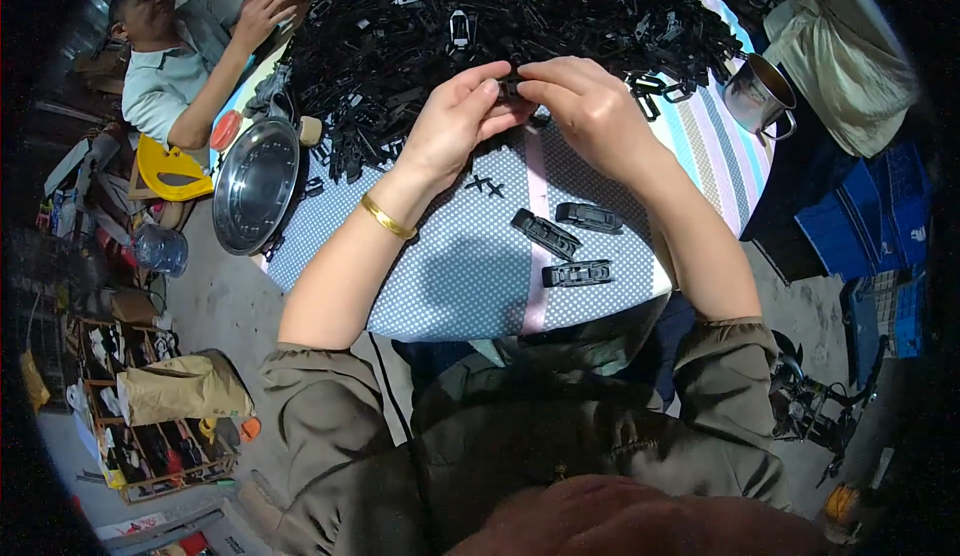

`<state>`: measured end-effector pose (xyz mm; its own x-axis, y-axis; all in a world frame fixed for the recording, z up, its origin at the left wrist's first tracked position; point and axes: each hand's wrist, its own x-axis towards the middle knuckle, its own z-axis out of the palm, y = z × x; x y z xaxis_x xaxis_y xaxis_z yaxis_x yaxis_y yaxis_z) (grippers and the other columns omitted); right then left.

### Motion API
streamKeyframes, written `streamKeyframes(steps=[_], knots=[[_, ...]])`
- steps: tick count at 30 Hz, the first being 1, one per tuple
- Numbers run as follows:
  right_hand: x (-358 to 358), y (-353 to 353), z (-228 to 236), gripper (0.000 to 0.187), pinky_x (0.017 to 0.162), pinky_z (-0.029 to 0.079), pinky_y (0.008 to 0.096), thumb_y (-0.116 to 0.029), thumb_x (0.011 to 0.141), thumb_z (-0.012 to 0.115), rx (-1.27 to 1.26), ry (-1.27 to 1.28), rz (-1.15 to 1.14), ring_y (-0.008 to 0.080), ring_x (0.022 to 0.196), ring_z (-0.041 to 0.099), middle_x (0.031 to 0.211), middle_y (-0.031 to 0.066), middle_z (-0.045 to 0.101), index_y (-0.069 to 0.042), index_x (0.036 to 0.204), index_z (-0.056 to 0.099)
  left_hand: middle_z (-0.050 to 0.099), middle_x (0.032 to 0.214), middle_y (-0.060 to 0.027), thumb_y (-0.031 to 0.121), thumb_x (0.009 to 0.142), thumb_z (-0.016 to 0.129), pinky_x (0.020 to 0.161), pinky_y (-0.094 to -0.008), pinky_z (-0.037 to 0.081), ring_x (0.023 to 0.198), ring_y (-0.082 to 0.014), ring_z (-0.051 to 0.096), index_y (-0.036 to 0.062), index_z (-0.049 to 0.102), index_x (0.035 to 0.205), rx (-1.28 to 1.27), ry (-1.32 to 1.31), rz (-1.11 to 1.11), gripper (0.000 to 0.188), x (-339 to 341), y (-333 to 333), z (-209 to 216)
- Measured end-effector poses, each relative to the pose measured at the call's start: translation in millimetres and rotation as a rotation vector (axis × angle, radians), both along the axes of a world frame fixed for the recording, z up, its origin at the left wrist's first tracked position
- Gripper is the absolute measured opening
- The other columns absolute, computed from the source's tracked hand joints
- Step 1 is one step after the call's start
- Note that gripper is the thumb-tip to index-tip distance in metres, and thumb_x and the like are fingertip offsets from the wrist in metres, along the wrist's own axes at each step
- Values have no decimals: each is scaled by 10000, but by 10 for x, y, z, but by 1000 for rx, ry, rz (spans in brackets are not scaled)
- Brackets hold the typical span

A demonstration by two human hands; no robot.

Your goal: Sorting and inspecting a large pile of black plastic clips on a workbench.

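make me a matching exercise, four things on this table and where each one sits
Things:
1. steel plate
2. metal mug
3. three assembled black clips
4. small black part

Places:
A. pinched between both hands
B. right edge of the table
C. left edge of the table
D. on the dotted cloth below the hands

Pairs: 1-C, 2-B, 3-D, 4-A

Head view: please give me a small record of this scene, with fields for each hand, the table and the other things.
left hand: pinches a small black part together with the right hand
right hand: fingertips on the same part
pile of black parts: behind the hands
finished pieces: three, lying on the dotted cloth
steel plate: at the table's left edge
metal cup: at the right
another person: seated at the far left
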<state>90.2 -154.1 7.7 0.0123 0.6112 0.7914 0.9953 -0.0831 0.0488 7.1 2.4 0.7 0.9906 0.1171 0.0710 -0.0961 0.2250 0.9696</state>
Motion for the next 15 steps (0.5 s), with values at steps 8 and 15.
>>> streamKeyframes(steps=[8,15], knots=[[-82,19,-5,256,779,472,351,2,623,599,-100,-25,-48,271,922,568,987,108,599,-13,878,605,567,994,-125,121,928,365,786,-259,513,853,-160,600,-54,395,1207,39,43,80,331,1,-16,-56],[-45,11,-6,244,758,478,348,2,617,604,-80,-1,-24,272,902,577,958,106,608,-8,861,606,567,1001,-132,127,928,371,778,-254,516,862,-166,600,-51,397,1210,8,74,64,336,-27,-19,-9]])
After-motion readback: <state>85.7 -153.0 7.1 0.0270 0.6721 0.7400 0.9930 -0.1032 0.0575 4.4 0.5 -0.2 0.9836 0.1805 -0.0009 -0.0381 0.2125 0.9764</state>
